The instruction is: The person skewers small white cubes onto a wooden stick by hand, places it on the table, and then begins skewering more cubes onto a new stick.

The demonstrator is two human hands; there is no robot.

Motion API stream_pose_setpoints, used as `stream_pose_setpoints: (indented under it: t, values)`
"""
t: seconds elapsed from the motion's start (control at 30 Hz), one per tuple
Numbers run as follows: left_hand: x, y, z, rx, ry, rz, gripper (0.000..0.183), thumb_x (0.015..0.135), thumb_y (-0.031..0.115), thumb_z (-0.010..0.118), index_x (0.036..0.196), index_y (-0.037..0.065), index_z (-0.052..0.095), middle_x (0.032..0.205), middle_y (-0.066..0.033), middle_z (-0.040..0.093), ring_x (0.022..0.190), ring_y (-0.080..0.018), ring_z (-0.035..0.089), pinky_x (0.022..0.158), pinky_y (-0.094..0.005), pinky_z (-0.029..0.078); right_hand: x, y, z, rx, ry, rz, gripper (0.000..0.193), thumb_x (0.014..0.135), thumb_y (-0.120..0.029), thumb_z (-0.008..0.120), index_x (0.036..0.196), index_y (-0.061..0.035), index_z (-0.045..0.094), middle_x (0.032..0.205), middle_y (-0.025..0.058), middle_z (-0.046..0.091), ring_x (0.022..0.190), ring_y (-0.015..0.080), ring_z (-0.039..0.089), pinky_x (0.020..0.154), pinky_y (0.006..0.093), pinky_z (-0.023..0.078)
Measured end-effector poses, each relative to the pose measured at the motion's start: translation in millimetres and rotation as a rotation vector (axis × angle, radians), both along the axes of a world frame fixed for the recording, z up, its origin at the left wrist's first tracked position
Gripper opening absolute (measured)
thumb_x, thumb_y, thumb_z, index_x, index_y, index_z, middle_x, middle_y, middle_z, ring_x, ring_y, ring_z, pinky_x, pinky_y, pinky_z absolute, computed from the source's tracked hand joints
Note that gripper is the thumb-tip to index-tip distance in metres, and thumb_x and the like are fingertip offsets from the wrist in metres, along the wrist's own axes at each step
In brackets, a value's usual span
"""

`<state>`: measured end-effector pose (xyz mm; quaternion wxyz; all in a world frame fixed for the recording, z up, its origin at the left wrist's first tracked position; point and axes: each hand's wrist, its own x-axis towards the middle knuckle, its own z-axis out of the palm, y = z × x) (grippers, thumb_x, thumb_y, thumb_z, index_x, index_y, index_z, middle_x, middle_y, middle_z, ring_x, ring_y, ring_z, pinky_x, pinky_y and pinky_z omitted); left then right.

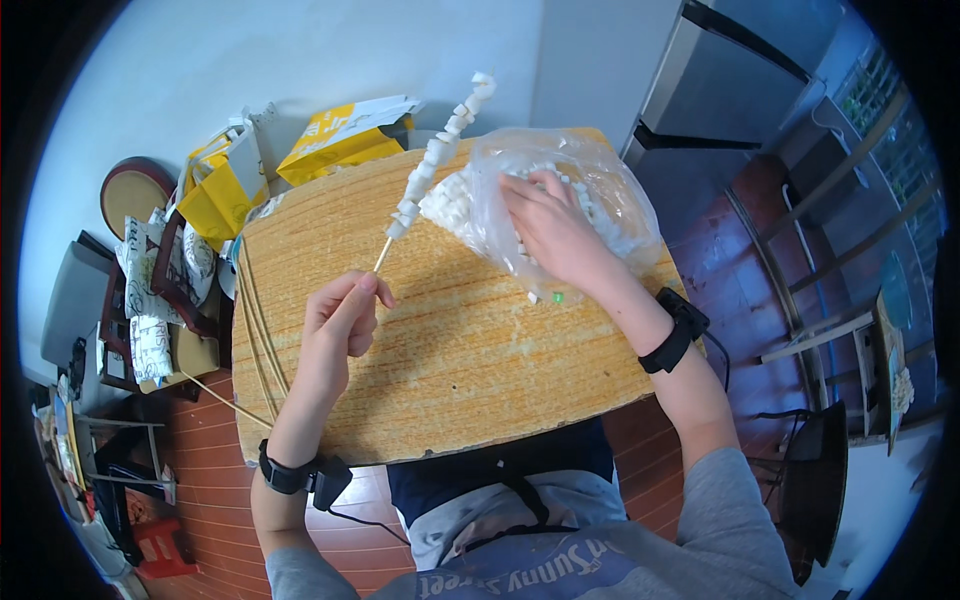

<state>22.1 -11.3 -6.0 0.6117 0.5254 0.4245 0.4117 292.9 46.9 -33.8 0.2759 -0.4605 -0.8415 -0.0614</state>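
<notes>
My left hand (345, 312) pinches the bare lower end of a thin wooden skewer (383, 254) over the table. A row of small white chunky pieces (437, 152) is threaded along the skewer, which tilts up and to the right. To the right lies a clear plastic bag (625, 190) full of similar white pieces (455, 207), some showing at its left mouth. My right hand (553, 222) reaches into this bag, fingers bent and apart, the fingertips partly hidden among the pieces. Whether they touch a single piece cannot be made out.
The wood-patterned table (440, 370) has several long thin sticks (262, 335) along its left edge. A loose white piece (533, 297) and a small green bit (558, 297) lie by the bag. Yellow paper bags (335, 140) stand behind, chairs (165, 280) at left, a fridge (715, 95) at right.
</notes>
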Motion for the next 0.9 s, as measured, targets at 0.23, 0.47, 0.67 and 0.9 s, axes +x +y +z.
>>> stream_pose_setpoints:
  t: [0.23, 0.47, 0.67, 0.9]
  values:
    - [1, -1, -1, 0.012, 0.002, 0.008, 0.027, 0.093, 0.027, 0.049, 0.077, 0.005, 0.054, 0.053, 0.0102, 0.025, 0.042, -0.0004, 0.018, 0.038, -0.0196, 0.012, 1, 1, 1, -0.114, -0.033, 0.055, 0.026, 0.082, -0.004, 0.049, 0.105, 0.0058, 0.055, 0.115, 0.0154, 0.053, 0.108, 0.0293, 0.045, 0.094, 0.0425, 0.032]
    - [3, -2, 0, 0.022, 0.044, -0.033, 0.026, 0.093, 0.025, 0.048, 0.078, 0.005, 0.055, 0.053, 0.0106, 0.025, 0.042, -0.0003, 0.018, 0.039, -0.0193, 0.012, -1, 2, 0, -0.127, 0.053, 0.027, 0.032, 0.075, -0.002, 0.052, 0.104, 0.0118, 0.055, 0.116, 0.0186, 0.054, 0.110, 0.0292, 0.045, 0.097, 0.0410, 0.030]
    - [5, -3, -1, 0.141, 0.143, -0.051, 0.027, 0.094, 0.024, 0.047, 0.079, 0.003, 0.057, 0.052, 0.0097, 0.029, 0.042, -0.0005, 0.021, 0.039, -0.0196, 0.013, -4, 6, -2, -0.019, 0.117, 0.075, 0.015, 0.074, -0.007, 0.059, 0.084, 0.0037, 0.061, 0.102, 0.0117, 0.058, 0.097, 0.0268, 0.050, 0.086, 0.0419, 0.036]
    - [6, -3, 0, 0.161, 0.168, -0.041, 0.028, 0.094, 0.024, 0.047, 0.078, 0.003, 0.058, 0.050, 0.0092, 0.031, 0.041, -0.0006, 0.022, 0.039, -0.0200, 0.014, -2, 3, 2, 0.051, 0.089, 0.097, 0.012, 0.070, -0.005, 0.060, 0.078, 0.0042, 0.060, 0.093, 0.0148, 0.059, 0.089, 0.0299, 0.054, 0.080, 0.0400, 0.041]
